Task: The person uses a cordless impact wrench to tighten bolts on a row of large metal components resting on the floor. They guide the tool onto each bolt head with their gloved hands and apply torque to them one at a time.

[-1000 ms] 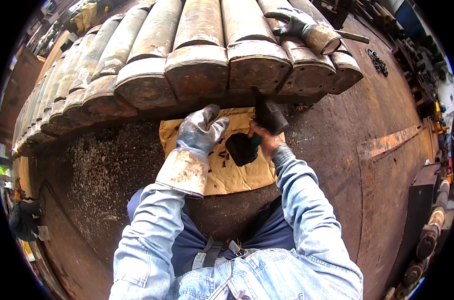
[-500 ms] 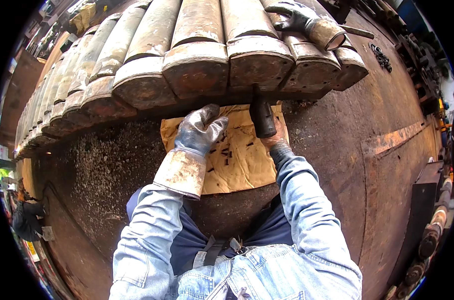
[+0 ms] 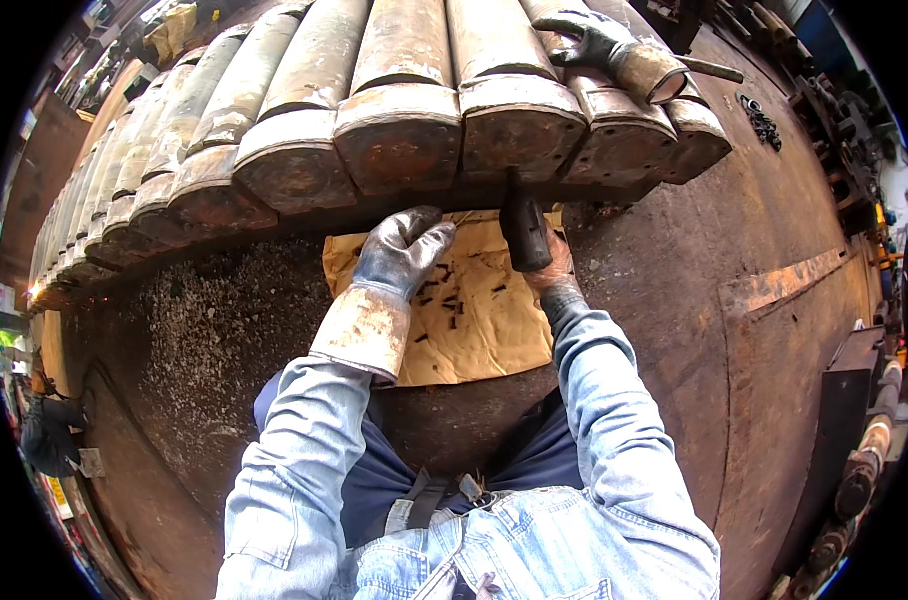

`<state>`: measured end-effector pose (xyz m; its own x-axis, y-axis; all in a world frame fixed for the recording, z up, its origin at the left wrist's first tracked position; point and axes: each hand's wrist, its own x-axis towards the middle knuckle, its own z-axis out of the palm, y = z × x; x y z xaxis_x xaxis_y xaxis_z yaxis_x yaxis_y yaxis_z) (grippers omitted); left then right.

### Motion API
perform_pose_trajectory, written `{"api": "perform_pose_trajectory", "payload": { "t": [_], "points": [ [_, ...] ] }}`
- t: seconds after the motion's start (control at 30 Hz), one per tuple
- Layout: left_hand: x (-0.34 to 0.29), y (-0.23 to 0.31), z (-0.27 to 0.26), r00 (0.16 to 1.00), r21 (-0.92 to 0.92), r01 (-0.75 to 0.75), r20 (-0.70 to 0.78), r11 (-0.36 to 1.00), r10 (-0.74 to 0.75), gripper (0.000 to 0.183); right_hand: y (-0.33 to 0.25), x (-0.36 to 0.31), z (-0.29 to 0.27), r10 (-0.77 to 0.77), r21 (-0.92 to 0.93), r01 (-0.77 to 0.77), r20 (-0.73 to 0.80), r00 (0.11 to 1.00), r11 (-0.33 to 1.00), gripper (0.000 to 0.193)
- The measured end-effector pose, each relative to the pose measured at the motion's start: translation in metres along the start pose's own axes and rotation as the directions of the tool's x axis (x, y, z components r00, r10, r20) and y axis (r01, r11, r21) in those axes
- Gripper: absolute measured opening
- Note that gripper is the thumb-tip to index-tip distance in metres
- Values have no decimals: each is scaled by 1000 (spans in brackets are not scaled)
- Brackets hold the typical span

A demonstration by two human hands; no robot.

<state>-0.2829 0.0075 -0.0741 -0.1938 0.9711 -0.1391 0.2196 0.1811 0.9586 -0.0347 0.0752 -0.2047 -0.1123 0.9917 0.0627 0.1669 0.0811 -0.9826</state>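
1. Now we count two hands: one gloved left hand (image 3: 396, 255) and one bare right hand (image 3: 551, 268).
2. One dark power tool (image 3: 523, 235), right grip wrapped around it; it's above the sheet's far right part, nose toward the pipes. Touching? We can't tell.
3. One tan paper sheet (image 3: 494, 350), and we make it about ten small dark pieces (image 3: 453, 308) scattered there.
4. More than a dozen pipes (image 3: 402, 45) in a row, one loose glove (image 3: 606, 50) lying on top.
5. And a change! Half a second ago we saw the left thumb apart; this grip has come together, though whether it pinches anything, we can't tell.
6. The tool's black block, visible a second ago, is out of our sight.
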Motion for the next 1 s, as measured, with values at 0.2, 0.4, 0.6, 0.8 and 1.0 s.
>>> {"api": "perform_pose_trajectory", "payload": {
  "t": [0.2,0.4,0.6,0.8,1.0],
  "points": [
    [12,-27,3,999,-242,41,-12,969,-45,23,-18,-12,-6,44,-316,-34,26,999,948,58],
    [12,-25,2,995,-311,90,0,946,-95,19,-65,-33,-10,414,-54,-410,132,901,910,21],
    [15,-22,13,987,-333,162,34,929,-160,22,-59,-36,-18,340,-42,-338,180,923,940,20],
    [34,-51,13,990,-307,141,56,941,-130,26,-75,-35,9,171,-254,-155,41,984,955,40],
    [43,-37,26,967,-378,250,57,891,-247,59,-57,-20,-11,243,-318,-209,72,967,925,52]
  ]
}}
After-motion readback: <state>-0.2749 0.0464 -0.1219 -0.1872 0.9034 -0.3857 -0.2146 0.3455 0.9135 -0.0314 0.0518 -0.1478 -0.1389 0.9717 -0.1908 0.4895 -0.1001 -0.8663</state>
